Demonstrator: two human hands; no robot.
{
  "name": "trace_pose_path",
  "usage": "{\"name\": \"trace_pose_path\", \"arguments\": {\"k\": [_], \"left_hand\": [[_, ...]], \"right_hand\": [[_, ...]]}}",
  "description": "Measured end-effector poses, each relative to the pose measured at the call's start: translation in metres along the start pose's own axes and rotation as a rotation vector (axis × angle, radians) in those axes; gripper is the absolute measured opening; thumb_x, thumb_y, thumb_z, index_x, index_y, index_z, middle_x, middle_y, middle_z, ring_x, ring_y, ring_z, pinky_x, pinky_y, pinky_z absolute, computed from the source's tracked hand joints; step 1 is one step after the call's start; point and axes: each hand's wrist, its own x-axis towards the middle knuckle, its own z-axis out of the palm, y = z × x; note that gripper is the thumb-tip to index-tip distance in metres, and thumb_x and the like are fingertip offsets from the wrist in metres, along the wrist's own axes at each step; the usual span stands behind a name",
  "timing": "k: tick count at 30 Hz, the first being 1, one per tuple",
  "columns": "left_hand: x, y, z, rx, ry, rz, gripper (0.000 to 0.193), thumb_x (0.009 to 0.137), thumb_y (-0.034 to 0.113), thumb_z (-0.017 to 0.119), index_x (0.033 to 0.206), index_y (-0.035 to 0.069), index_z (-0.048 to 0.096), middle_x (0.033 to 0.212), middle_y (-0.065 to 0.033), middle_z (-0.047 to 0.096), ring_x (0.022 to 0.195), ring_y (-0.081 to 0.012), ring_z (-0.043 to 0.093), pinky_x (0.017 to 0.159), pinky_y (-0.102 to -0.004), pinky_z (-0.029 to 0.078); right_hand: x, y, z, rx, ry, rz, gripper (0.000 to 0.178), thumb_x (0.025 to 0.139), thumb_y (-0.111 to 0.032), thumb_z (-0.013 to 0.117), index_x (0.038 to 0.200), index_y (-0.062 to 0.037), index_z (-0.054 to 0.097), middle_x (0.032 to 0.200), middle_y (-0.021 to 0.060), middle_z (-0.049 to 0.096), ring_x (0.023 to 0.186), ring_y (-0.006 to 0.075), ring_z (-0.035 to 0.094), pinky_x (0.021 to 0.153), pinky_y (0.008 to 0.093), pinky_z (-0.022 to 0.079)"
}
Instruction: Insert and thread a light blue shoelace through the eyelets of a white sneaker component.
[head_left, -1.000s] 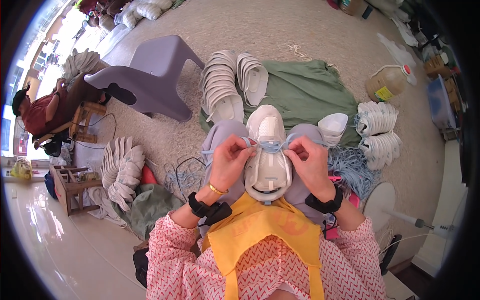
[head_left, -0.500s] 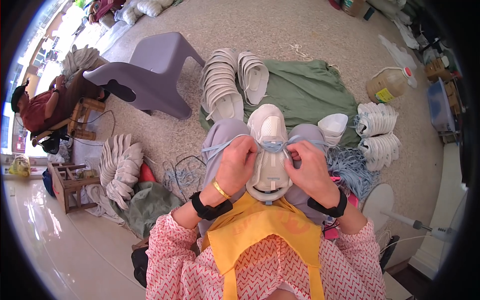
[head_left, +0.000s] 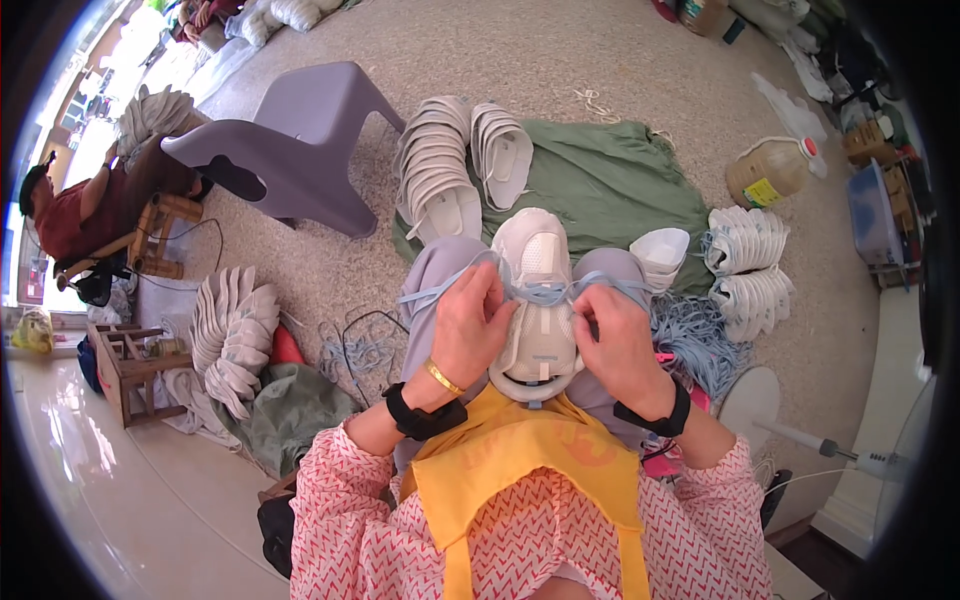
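A white sneaker (head_left: 543, 345) rests between my knees, its toe pointing away from me and its heel opening toward my yellow apron (head_left: 530, 440). A pale blue shoelace (head_left: 540, 293) crosses the top of the shoe and runs out to both sides. On the left side of the shoe, my left hand (head_left: 472, 315) pinches one length of the lace, whose loose part trails over my left knee. My right hand (head_left: 618, 335) is closed on the lace at the right side, with another stretch lying over my right knee. The fingertips of both hands are partly hidden.
Nested white shoe uppers (head_left: 435, 165) stand on a green cloth (head_left: 610, 180) ahead. More laced uppers (head_left: 748, 270) and a heap of blue laces (head_left: 695, 335) lie right. A grey plastic chair (head_left: 300, 140) stands ahead left; beyond it a person (head_left: 95, 200) sits. Stacked uppers (head_left: 235, 335) lie left.
My left hand has shifted slightly up and tilted, fingers nearer the shoe's upper side. My right hand stays nearly in place. The seated person has raised an arm toward a stack of uppers.
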Motion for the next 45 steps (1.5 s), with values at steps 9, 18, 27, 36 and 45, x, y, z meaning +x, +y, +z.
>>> {"name": "trace_pose_path", "arguments": {"k": [9, 18, 27, 36, 45], "left_hand": [[-0.004, -0.008, 0.004, 0.124, 0.05, 0.227, 0.017, 0.084, -0.005, 0.071, 0.095, 0.001, 0.059, 0.086, -0.0117, 0.055, 0.068, -0.027, 0.059, 0.062, -0.0367, 0.049], [-0.013, 0.006, -0.008, 0.061, -0.039, 0.186, 0.026, 0.08, 0.004, 0.076, 0.098, -0.001, 0.058, 0.089, -0.0156, 0.055, 0.077, -0.0342, 0.059, 0.067, -0.0409, 0.049], [-0.013, -0.001, 0.002, 0.156, -0.017, 0.213, 0.02, 0.08, 0.0, 0.064, 0.098, -0.002, 0.055, 0.091, -0.0203, 0.055, 0.083, -0.042, 0.057, 0.073, -0.0474, 0.049], [-0.009, 0.001, 0.008, 0.05, -0.016, 0.181, 0.017, 0.078, -0.004, 0.059, 0.095, 0.0, 0.057, 0.084, -0.0158, 0.052, 0.07, -0.0316, 0.055, 0.062, -0.0407, 0.045], [0.016, 0.021, -0.016, -0.57, -0.423, 0.043, 0.029, 0.087, -0.012, 0.061, 0.113, 0.001, 0.061, 0.11, -0.0071, 0.067, 0.092, -0.0146, 0.061, 0.082, -0.0275, 0.05]], "right_hand": [[0.011, -0.02, -0.011, -0.528, -0.244, -0.266, 0.022, 0.076, 0.004, 0.067, 0.097, 0.0024, 0.061, 0.099, 0.0183, 0.063, 0.103, 0.035, 0.065, 0.076, 0.0423, 0.056], [0.01, -0.035, 0.001, 0.142, -0.082, -0.13, 0.012, 0.093, -0.005, 0.066, 0.101, 0.0006, 0.061, 0.097, 0.0169, 0.061, 0.085, 0.0407, 0.064, 0.072, 0.0459, 0.052], [0.023, -0.023, 0.042, -0.13, -0.022, -0.213, 0.009, 0.092, -0.008, 0.067, 0.097, -0.0001, 0.064, 0.091, 0.0175, 0.063, 0.086, 0.0384, 0.067, 0.073, 0.0462, 0.055], [0.024, -0.014, 0.043, -0.105, 0.014, -0.229, 0.008, 0.089, -0.009, 0.063, 0.092, -0.0017, 0.063, 0.09, 0.0155, 0.064, 0.084, 0.0389, 0.069, 0.069, 0.0482, 0.057], [-0.005, -0.09, -0.091, 0.694, -0.202, -0.172, 0.012, 0.093, -0.009, 0.073, 0.085, -0.0025, 0.066, 0.073, -0.0012, 0.061, 0.063, 0.0063, 0.054, 0.058, 0.0247, 0.043]]}}
